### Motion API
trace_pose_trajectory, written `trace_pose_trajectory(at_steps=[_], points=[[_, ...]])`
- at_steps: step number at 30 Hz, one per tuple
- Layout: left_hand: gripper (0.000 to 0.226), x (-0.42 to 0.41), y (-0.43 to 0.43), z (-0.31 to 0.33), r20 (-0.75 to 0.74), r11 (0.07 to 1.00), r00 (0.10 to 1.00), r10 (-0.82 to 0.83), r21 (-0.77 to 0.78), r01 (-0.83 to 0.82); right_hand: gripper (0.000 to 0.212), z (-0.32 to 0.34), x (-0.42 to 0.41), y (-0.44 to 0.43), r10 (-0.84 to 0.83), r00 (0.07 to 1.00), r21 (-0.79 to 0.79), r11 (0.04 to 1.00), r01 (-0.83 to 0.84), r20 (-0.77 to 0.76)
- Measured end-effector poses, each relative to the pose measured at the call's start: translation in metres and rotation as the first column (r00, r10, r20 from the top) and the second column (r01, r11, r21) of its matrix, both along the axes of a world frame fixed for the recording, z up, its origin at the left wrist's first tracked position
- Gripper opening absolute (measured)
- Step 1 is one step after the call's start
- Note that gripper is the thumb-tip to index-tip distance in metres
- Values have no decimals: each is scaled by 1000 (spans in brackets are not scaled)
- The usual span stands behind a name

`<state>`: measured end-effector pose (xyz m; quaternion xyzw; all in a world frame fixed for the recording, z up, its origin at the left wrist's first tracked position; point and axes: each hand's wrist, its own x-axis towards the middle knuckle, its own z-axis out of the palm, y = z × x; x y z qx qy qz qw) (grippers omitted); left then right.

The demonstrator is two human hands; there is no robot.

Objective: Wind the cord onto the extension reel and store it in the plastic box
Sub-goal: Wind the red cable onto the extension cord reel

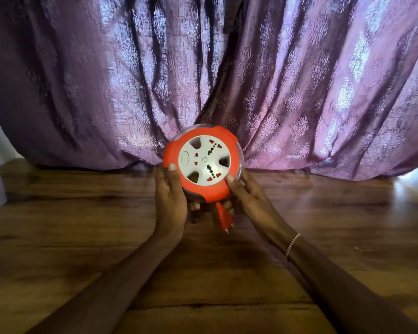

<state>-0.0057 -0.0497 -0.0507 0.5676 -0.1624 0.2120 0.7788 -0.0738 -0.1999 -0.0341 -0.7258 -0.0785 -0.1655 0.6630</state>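
Above the floor: we hold the extension reel [204, 163] up, its white socket face toward us.
Left hand [170, 201]: grasping the reel's left edge, thumb on the red rim.
Right hand [249, 198]: grasping the lower right edge, thumb on the rim.
Plug [223, 219]: red, hanging just below the reel between our hands.
Backdrop: purple curtain [299, 80] behind, wooden floor [58, 237] beneath.
Right wrist: thin bracelet [292, 244].

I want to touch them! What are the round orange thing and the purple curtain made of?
The reel looks like hard, smooth plastic: it is moulded, orange with a grey-white face. The curtain looks like thin, shiny woven cloth: it hangs in soft folds and light glows through.
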Motion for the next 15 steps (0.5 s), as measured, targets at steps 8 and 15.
trace_pose_trajectory(at_steps=[8, 15], points=[[19, 5, 2, -22, -73, 993, 997, -7, 116, 15, 30, -20, 7, -10, -52, 996, 110, 992, 60, -74], [28, -13, 6, -18, -278, 989, 960, -19, 137, 60, 31, -21, 8, 1, -108, 964, 215, 963, 162, -244]])
